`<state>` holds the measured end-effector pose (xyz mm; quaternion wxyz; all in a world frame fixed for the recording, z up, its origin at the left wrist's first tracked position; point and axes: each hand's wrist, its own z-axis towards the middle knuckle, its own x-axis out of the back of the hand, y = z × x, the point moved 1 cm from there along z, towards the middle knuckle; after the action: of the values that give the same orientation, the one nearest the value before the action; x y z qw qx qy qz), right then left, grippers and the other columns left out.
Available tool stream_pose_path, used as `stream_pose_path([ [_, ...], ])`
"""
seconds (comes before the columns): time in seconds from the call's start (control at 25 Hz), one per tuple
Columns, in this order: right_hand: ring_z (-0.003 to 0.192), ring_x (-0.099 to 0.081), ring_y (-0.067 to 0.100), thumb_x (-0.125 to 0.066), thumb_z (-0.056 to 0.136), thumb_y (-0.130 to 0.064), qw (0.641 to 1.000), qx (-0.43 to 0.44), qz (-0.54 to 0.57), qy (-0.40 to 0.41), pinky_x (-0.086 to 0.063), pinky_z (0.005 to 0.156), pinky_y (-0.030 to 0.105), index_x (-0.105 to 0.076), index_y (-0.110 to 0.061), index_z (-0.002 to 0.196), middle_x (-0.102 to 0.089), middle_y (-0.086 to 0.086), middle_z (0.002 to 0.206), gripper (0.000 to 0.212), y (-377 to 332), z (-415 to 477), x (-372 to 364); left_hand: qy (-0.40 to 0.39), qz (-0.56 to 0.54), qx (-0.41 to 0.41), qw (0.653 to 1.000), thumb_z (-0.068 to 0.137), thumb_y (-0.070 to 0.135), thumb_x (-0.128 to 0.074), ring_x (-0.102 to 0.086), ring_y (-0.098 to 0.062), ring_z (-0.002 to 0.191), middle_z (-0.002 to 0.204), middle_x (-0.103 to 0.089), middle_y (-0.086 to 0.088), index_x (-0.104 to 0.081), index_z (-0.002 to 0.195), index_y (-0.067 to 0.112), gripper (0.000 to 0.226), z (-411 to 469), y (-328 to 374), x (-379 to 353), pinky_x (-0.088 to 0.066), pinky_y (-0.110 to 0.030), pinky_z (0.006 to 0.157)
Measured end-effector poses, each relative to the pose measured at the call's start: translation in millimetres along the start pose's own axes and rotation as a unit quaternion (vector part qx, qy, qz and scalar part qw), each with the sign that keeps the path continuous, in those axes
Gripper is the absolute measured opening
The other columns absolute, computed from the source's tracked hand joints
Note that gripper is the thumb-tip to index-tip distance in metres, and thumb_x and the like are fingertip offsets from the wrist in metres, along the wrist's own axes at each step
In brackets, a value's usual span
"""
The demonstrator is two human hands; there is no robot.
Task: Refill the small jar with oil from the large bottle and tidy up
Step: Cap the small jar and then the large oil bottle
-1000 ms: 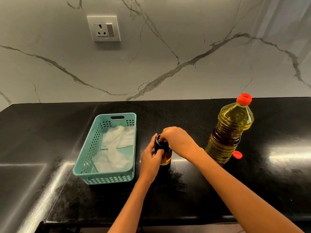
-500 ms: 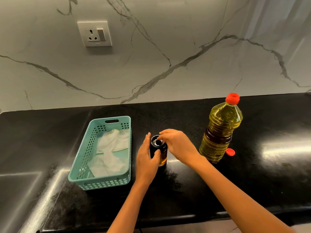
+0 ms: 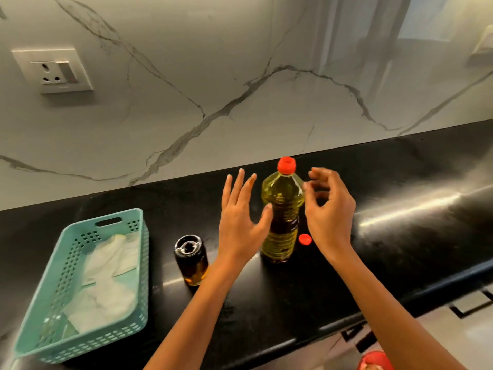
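Fingers (image 3: 239, 182) of left hand (image 3: 240, 228): straight, spread, holding nothing, at 9 o'clock of large bottle (image 3: 282, 209), thumb tip at its side, contact unclear; fingers (image 3: 320, 173) of right hand (image 3: 330, 212): loosely curled, empty, just beside bottle shoulder at 3 o'clock. Large bottle: upright on black desk (image 3: 400, 236), screw cap (image 3: 286, 165) on, yellow oil approx. to neck; loose red cap (image 3: 305, 239) on desk by its base at 4 o'clock. Small jar (image 3: 191, 260): upright, dark top, amber oil in lower part, at 8 o'clock of bottle, apart from both hands; teal basket (image 3: 88, 345) w/ white cloth (image 3: 106, 276) at jar's 9 o'clock.
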<state>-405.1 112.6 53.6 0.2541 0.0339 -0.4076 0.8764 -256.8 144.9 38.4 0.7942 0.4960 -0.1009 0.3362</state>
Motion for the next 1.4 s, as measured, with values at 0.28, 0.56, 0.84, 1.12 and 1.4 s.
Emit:
stream_pose_path([
  [0.28,0.111,-0.054,0.022,-0.062,0.085,-0.017,0.903,-0.160,-0.203,-0.342,-0.045,0.094,0.036,-0.058,-0.013,0.117,-0.060,0.006,0.115,0.033,137,-22,1,-0.009,-0.073,0.069,0.995,0.082,0.048,-0.060,-0.056,-0.014,0.106,0.110,-0.061,0.003,-0.054,0.114,0.023,0.041,39,28,-50,-0.047,-0.041,0.095],
  [0.56,0.128,-0.038,0.023,-0.051,0.093,-0.015,0.842,-0.053,-0.274,-0.462,-0.042,0.099,0.037,-0.047,-0.017,0.134,-0.045,0.006,0.137,0.042,157,-29,-7,0.060,-0.083,0.075,0.992,0.084,0.036,-0.062,-0.057,-0.007,0.097,0.102,-0.059,0.010,-0.058,0.114,0.021,0.034,38,33,-63,-0.049,-0.027,0.089],
  [0.84,0.107,-0.053,0.021,-0.054,0.089,-0.008,0.902,-0.081,-0.173,-0.387,-0.047,0.090,0.036,-0.059,-0.018,0.121,-0.056,0.006,0.111,0.034,158,-14,-11,0.087,-0.096,0.095,0.987,0.083,0.036,-0.064,-0.057,-0.008,0.103,0.109,-0.060,0.006,-0.056,0.119,0.021,0.040,32,29,-71,-0.050,-0.030,0.091],
  [1.12,0.092,-0.063,0.005,-0.071,0.080,-0.017,0.960,-0.081,0.204,-0.173,-0.051,0.081,0.016,-0.062,-0.018,0.106,-0.064,-0.001,0.101,0.028,49,68,22,0.105,-0.120,0.110,0.981,0.078,0.033,-0.070,-0.059,-0.004,0.098,0.106,-0.063,0.006,-0.057,0.119,0.020,0.045,32,29,-73,-0.050,-0.024,0.087],
  [1.4,0.097,-0.066,0.014,-0.072,0.078,-0.012,0.939,-0.006,0.207,-0.275,-0.054,0.084,0.025,-0.059,-0.009,0.096,-0.067,0.005,0.107,0.023,15,84,9,0.109,-0.149,0.102,0.977,0.075,0.026,-0.073,-0.062,-0.005,0.098,0.105,-0.065,0.006,-0.058,0.114,0.025,0.042,35,31,-74,-0.052,-0.026,0.087],
])
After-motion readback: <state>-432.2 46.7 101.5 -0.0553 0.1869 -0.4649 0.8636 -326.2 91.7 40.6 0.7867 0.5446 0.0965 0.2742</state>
